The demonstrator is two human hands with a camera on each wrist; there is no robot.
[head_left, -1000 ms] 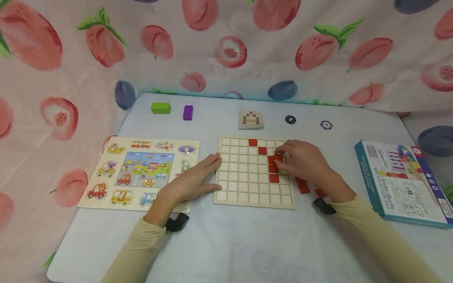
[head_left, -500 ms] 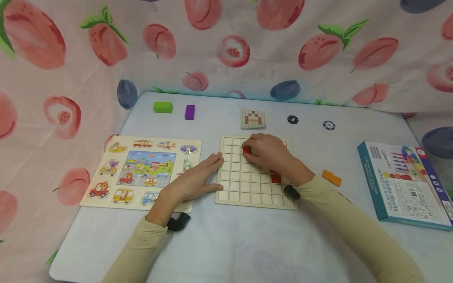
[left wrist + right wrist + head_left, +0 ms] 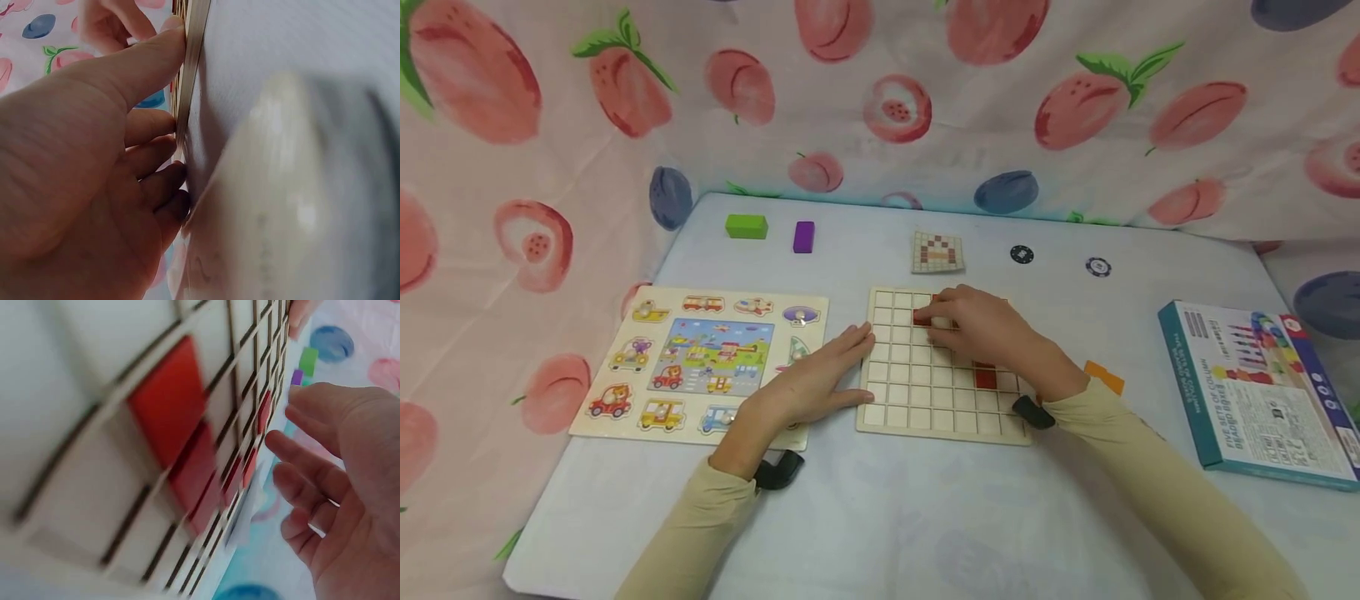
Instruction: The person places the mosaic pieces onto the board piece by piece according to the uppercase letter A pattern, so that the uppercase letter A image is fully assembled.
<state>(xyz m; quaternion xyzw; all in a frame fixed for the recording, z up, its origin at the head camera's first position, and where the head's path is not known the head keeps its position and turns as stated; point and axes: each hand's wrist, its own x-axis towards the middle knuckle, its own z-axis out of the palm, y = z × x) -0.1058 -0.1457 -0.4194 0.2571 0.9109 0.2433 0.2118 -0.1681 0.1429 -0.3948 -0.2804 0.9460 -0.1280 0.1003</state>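
Note:
A wooden grid board (image 3: pixel 940 425) lies flat on the table with several red square tiles in its cells. My right hand (image 3: pixel 981 329) is over its upper part. One fingertip touches a red tile (image 3: pixel 921 317) in the second row; the thumb stands apart from that tile. Loosely bent, spread fingers with nothing between them show in the right wrist view, where a nearer red tile (image 3: pixel 172 400) sits in the grid. My left hand (image 3: pixel 808 387) rests by the board's left edge, thumb and fingertips against its side (image 3: pixel 192 56). Part of the red tiles is hidden under my right hand.
A vehicle peg puzzle (image 3: pixel 625 421) lies left, partly under my left hand. Behind the board are a small pattern card (image 3: pixel 937 252), two round chips (image 3: pixel 1022 254), a green block (image 3: pixel 747 226) and a purple block (image 3: pixel 803 237). Orange tiles (image 3: pixel 1105 377) and a box (image 3: pixel 1262 392) lie right.
My right hand went from the board's right columns to the upper middle with a red tile, which now lies in a cell, thumb drawn away. The left hand stays at the edge.

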